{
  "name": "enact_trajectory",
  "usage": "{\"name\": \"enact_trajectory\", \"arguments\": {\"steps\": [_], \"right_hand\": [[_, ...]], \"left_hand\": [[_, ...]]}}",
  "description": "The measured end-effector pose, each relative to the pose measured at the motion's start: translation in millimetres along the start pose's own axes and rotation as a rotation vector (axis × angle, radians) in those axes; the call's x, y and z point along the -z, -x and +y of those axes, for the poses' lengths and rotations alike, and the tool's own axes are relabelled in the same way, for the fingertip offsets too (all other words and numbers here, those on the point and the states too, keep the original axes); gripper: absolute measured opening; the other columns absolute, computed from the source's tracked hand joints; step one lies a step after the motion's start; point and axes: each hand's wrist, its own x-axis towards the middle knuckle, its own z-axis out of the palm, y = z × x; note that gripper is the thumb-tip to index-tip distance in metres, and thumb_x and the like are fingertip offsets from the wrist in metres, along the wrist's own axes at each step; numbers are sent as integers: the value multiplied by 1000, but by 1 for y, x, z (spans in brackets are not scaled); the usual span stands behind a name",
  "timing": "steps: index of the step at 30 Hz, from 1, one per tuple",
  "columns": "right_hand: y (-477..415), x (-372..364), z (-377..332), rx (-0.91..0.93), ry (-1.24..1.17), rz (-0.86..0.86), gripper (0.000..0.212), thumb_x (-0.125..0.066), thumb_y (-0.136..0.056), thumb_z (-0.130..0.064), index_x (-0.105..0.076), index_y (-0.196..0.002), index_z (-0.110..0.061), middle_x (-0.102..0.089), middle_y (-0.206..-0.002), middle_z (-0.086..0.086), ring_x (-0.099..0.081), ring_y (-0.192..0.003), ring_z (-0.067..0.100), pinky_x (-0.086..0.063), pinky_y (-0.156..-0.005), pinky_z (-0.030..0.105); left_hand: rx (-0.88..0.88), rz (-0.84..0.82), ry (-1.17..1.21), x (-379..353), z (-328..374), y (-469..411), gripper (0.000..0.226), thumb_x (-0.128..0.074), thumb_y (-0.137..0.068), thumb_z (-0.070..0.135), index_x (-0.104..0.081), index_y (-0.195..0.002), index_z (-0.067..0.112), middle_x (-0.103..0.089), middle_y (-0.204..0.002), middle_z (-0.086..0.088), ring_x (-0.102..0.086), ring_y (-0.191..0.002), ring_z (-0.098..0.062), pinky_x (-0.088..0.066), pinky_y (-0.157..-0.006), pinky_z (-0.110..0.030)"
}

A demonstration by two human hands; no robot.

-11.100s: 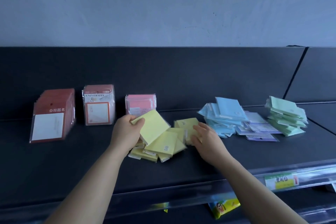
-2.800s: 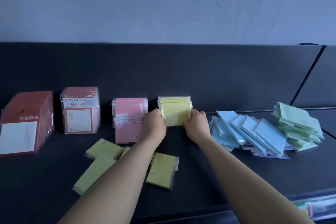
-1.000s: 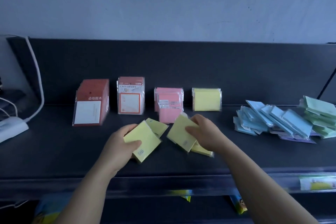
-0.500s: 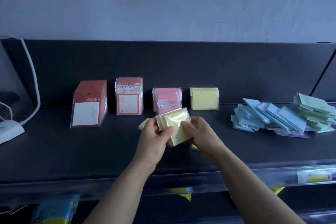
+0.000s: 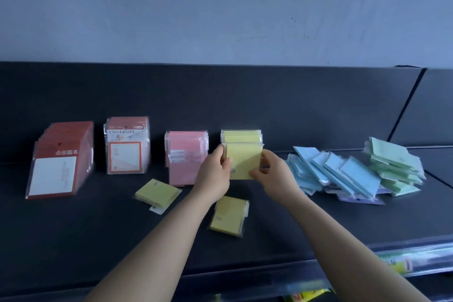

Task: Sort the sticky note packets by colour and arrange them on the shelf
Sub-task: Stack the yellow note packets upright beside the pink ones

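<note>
The left hand [image 5: 215,174] and right hand [image 5: 272,176] each curl round an opposite side edge of a small yellow bundle [image 5: 244,164], holding it upright just in front of the standing yellow row [image 5: 241,136] at the back of the shelf [image 5: 73,228], while two loose yellow packets [image 5: 157,192] lie flat nearer the front. They look light, thin and fairly stiff, but the clear wrap is probably slick, so squeezing from both sides seems the safe hold.

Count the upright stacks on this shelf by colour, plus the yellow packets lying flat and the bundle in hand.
Red upright stacks: 2
Pink upright stack: 1
Yellow upright stack: 1
Yellow packets lying flat: 2
Held yellow bundle: 1
Total: 7
</note>
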Motion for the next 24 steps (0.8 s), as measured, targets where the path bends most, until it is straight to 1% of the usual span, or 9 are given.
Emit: {"name": "enact_trajectory", "arguments": {"steps": [1,3,6,7,9,11,14,20,24], "right_hand": [[-9,1,2,1,37,17,19,-63,-86,-15,-52,-102,-14,-61,-92,-4,-60,-83,13,-46,-62,23],[-24,1,4,-2,99,36,15,-61,-88,-15,-47,-94,-14,-57,-86,-4,-56,-79,13,-39,-57,21],[-43,-2,7,-28,155,29,13,-56,-89,-11,-45,-95,-11,-57,-89,4,-54,-80,22,-42,-64,31],[-49,-4,10,-44,179,15,12,-54,-90,-10,-44,-96,-11,-55,-91,4,-52,-81,21,-41,-65,31],[-58,-10,17,-63,278,-14,14,-49,-90,-6,-44,-102,-11,-51,-101,6,-48,-87,21,-38,-71,30],[-63,-15,24,-79,341,-27,27,-44,-88,-1,-44,-113,-11,-47,-112,8,-48,-98,25,-39,-79,32],[-62,-19,29,-87,316,-32,32,-42,-87,1,-40,-117,-10,-46,-115,11,-47,-103,27,-40,-87,34],[-59,-19,28,-127,228,-31,43,-46,-89,-2,-33,-129,-12,-41,-124,12,-46,-110,29,-41,-96,39],[-55,-15,21,-158,225,-50,40,-49,-88,-5,-34,-125,-10,-39,-126,14,-45,-111,31,-40,-96,40]], "left_hand": [[6,3,-26,-4,1,-9,35,-41,-102,28,-44,-137,27,-58,-119,1,-59,-98,-16,-57,-81,-37],[26,17,-98,-11,4,-25,35,-42,-101,29,-44,-137,26,-56,-117,-2,-58,-98,-22,-56,-84,-43],[72,39,-227,-17,2,-44,21,-42,-101,27,-49,-121,24,-56,-111,-8,-57,-100,-29,-51,-86,-45],[83,41,-269,-19,-1,-50,25,-44,-100,26,-49,-124,20,-57,-110,-8,-56,-102,-30,-49,-89,-44],[111,29,-309,-23,-8,-56,38,-50,-98,22,-44,-136,22,-58,-115,-5,-53,-108,-28,-46,-94,-39],[137,59,-293,-28,-16,-58,45,-57,-94,16,-41,-136,22,-59,-118,-3,-53,-107,-25,-44,-87,-31],[183,111,-243,-32,-25,-63,34,-67,-87,14,-47,-115,16,-64,-108,-3,-59,-98,-21,-44,-78,-29],[170,102,-208,-32,-29,-66,29,-67,-88,15,-53,-113,11,-65,-107,-2,-61,-98,-21,-50,-83,-31],[172,72,-177,-26,-24,-62,34,-66,-90,16,-52,-119,9,-63,-110,-4,-62,-96,-23,-53,-88,-39]]}}
